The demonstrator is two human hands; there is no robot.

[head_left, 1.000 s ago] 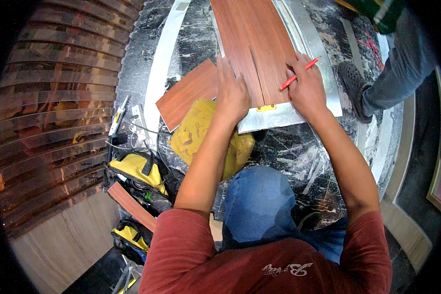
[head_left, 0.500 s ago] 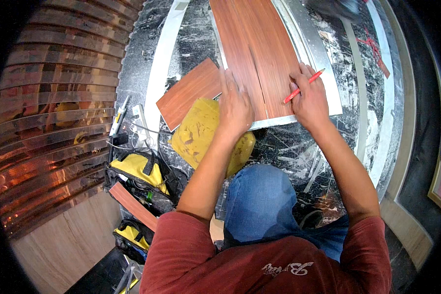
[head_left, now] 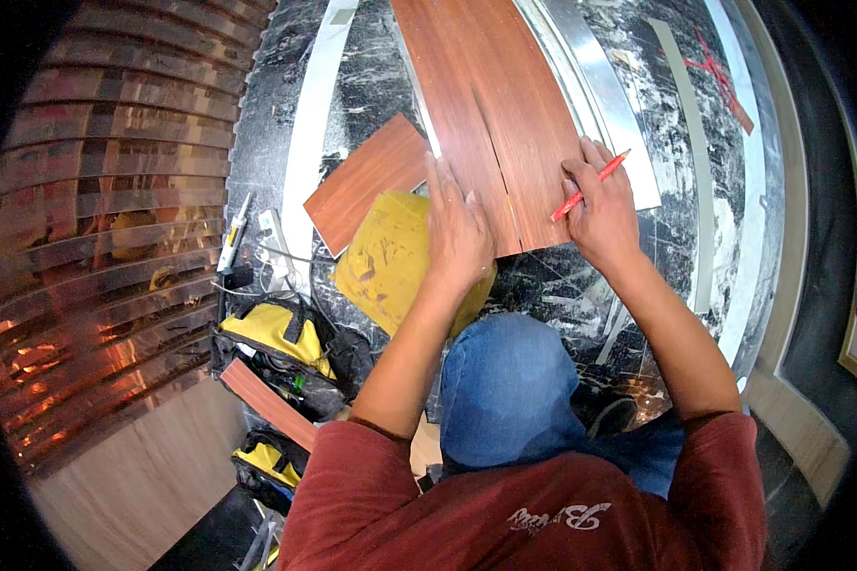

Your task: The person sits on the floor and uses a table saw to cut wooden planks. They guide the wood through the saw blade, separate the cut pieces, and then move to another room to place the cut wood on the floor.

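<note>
Two long reddish-brown wood-look planks (head_left: 490, 124) lie side by side, a thin dark gap between them narrowing toward the near end. My left hand (head_left: 459, 228) rests on the left plank by its near left corner, fingers stretched forward and together. At the right edge, my right hand (head_left: 600, 205) grips a red pencil (head_left: 590, 186) slantwise between thumb and fingers while touching the plank's side. A shorter plank piece (head_left: 367, 181) lies at an angle to the left. Partly beneath my left forearm is a worn yellow pad (head_left: 381, 257).
Pale metal strips (head_left: 595, 86) run along the planks' right side. On the left stand yellow-and-black tool bags (head_left: 276, 328) with a narrow wood offcut (head_left: 267, 404) across them, near a caulking tube (head_left: 233, 233) and cables. A slatted reflective wall (head_left: 114, 219) borders the left.
The planks have slid toward me, and their near ends now cover the white edge that showed there. Both hands have shifted slightly nearer with them.
</note>
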